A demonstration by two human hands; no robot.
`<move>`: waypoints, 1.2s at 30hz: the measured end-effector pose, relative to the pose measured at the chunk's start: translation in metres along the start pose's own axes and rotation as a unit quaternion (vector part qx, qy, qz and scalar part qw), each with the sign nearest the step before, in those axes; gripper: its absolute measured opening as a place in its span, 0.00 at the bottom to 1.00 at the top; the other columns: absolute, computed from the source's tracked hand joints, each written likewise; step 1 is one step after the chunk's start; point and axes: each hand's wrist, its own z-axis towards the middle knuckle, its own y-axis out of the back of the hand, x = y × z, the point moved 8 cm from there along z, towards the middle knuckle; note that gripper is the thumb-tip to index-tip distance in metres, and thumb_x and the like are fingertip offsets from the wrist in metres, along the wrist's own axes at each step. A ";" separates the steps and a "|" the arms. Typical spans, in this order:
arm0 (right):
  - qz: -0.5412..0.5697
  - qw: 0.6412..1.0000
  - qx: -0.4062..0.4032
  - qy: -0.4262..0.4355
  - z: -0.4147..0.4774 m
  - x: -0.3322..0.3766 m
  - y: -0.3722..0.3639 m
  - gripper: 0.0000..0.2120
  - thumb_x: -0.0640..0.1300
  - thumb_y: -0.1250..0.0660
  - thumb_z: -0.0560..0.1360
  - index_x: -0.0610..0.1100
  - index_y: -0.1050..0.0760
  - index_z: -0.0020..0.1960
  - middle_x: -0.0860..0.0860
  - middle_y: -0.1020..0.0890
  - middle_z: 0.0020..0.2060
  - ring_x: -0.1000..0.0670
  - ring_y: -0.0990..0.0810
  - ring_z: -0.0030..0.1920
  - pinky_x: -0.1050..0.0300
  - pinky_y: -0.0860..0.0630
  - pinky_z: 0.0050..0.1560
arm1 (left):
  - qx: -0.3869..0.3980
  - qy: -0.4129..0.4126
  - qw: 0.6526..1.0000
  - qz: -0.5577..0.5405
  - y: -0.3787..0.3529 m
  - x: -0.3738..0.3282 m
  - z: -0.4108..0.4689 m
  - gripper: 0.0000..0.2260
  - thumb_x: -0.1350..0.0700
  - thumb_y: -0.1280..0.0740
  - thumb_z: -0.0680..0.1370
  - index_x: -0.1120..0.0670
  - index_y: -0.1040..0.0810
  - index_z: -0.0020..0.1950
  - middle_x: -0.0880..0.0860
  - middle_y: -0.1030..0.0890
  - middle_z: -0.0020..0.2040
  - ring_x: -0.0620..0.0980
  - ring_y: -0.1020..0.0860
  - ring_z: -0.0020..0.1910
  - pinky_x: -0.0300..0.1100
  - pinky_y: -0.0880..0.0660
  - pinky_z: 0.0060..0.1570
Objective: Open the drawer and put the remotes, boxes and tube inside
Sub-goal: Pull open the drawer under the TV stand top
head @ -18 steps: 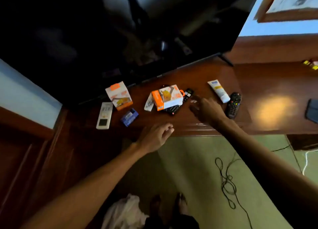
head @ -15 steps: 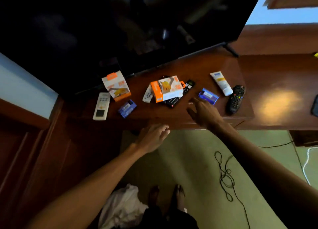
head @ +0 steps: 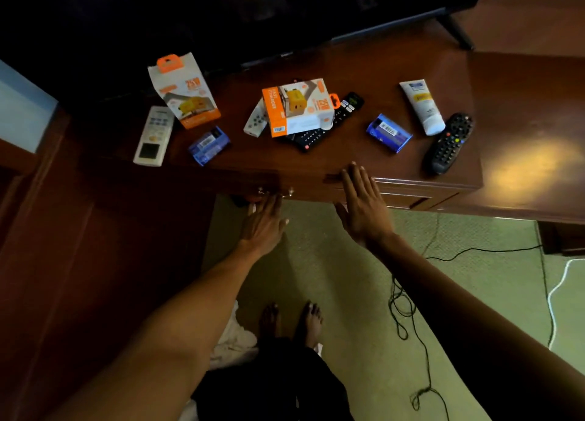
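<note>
On the dark wooden desk (head: 316, 164) lie a white remote (head: 153, 137), an upright orange-and-white charger box (head: 185, 91), a small blue box (head: 209, 145), a second charger box (head: 299, 107) resting on a black remote (head: 319, 132) and a small white remote (head: 255, 119), another blue box (head: 388, 132), a white tube (head: 422, 105) and a black remote (head: 449, 143). My left hand (head: 262, 221) reaches under the desk edge to the drawer's metal handle (head: 275, 192); its fingertips are hidden. My right hand (head: 361, 205) hovers flat and empty at the desk's front edge.
A large dark television (head: 221, 18) stands at the back of the desk. Black cables (head: 408, 319) and a white cable (head: 557, 294) trail over the green carpet (head: 332, 278). My bare feet (head: 294, 322) and a white cloth (head: 234, 341) are below. Wooden panelling (head: 63, 262) rises on the left.
My left hand has moved forward and down to the drawer handle. My right hand has drawn back from the desk top to its front edge, fingers spread. The view has tilted down.
</note>
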 end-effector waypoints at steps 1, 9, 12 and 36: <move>-0.012 1.000 -0.005 0.005 -0.001 -0.001 -0.003 0.31 0.53 0.46 0.80 0.39 0.49 0.78 0.39 0.48 0.78 0.40 0.51 0.79 0.43 0.49 0.78 | -0.004 0.001 1.000 0.006 -0.004 0.000 0.000 0.31 0.43 0.48 0.83 0.57 0.52 0.80 0.57 0.48 0.81 0.55 0.49 0.80 0.56 0.53 0.76; -0.036 0.999 -0.029 0.019 -0.005 -0.003 -0.007 0.32 0.53 0.46 0.81 0.40 0.51 0.79 0.40 0.48 0.79 0.42 0.51 0.79 0.43 0.49 0.78 | -0.029 0.005 1.000 0.003 -0.028 -0.001 -0.007 0.47 0.35 0.36 0.72 0.57 0.54 0.80 0.58 0.51 0.81 0.56 0.51 0.80 0.56 0.53 0.76; -0.042 0.999 -0.030 0.018 -0.006 -0.005 -0.009 0.33 0.53 0.45 0.80 0.40 0.52 0.79 0.41 0.49 0.79 0.42 0.52 0.79 0.42 0.48 0.78 | -0.023 -0.011 1.000 0.014 -0.030 0.004 -0.011 0.48 0.33 0.36 0.71 0.56 0.55 0.80 0.57 0.52 0.81 0.56 0.52 0.80 0.57 0.50 0.76; 0.059 0.993 0.104 -0.011 -0.024 0.052 -0.047 0.35 0.66 0.50 0.76 0.47 0.45 0.77 0.42 0.40 0.76 0.40 0.43 0.76 0.37 0.46 0.76 | -0.064 -0.072 0.995 -0.030 0.064 0.073 -0.048 0.32 0.32 0.48 0.78 0.48 0.37 0.76 0.52 0.35 0.77 0.53 0.38 0.76 0.56 0.42 0.73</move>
